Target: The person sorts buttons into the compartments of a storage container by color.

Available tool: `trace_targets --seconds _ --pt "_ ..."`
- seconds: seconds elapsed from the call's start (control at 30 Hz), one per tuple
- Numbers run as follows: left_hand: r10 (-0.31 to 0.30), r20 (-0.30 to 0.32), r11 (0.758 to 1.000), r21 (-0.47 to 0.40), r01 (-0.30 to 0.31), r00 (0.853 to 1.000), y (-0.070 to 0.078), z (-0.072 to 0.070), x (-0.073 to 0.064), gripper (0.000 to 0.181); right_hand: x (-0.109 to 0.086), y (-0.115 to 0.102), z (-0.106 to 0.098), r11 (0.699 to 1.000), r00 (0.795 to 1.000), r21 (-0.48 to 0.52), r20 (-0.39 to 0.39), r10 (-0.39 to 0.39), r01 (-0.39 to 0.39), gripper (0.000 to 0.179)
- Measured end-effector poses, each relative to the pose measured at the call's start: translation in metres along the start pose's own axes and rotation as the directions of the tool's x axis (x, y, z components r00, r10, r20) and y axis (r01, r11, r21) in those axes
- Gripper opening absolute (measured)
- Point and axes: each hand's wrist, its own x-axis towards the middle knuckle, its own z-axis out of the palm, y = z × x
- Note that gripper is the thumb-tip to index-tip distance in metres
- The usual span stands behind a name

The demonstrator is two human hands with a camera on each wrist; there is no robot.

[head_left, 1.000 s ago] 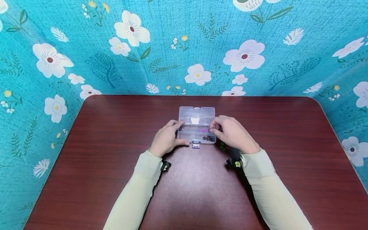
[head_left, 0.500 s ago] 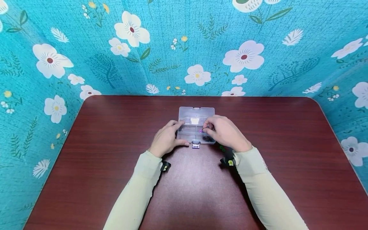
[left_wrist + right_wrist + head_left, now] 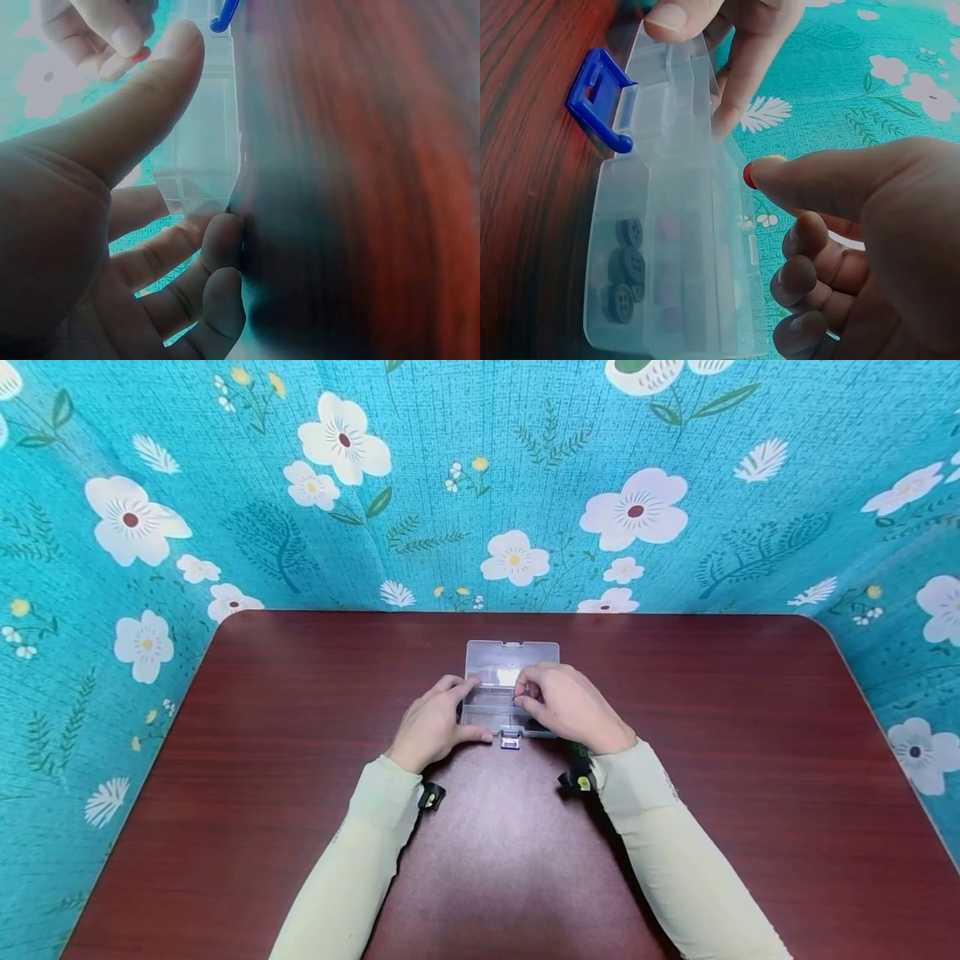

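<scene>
A clear plastic compartment box (image 3: 487,718) stands on the table with its lid (image 3: 483,662) raised at the back. My left hand (image 3: 431,724) grips its left end, thumb at the front edge and fingers round the far side. Between thumb and fingertip, my right hand (image 3: 576,703) pinches a small red button (image 3: 748,175) over the box, near the middle divider. Several dark buttons (image 3: 630,264) lie in the front right compartment in the right wrist view. Pinkish buttons (image 3: 667,226) show blurred through the wall behind them. The right hand covers these compartments in the head view.
A blue latch (image 3: 592,97) sticks out from the box's front. Green buttons (image 3: 581,749) lie on the brown table (image 3: 300,735), partly behind my right wrist. A blue flowered cloth (image 3: 450,485) hangs beyond the table's back edge.
My right hand has moved left over the box, from its right end to the middle divider, covering the pink and dark buttons. The left hand has stayed in place.
</scene>
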Motion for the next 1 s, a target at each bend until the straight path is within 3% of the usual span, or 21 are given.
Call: trace_targets --seconds 1.0 --pt "0.009 -0.005 1.000 0.011 -0.008 1.000 -0.001 0.000 0.000 0.089 0.011 -0.003 0.017 0.998 0.999 -0.046 0.021 0.043 -0.042 0.005"
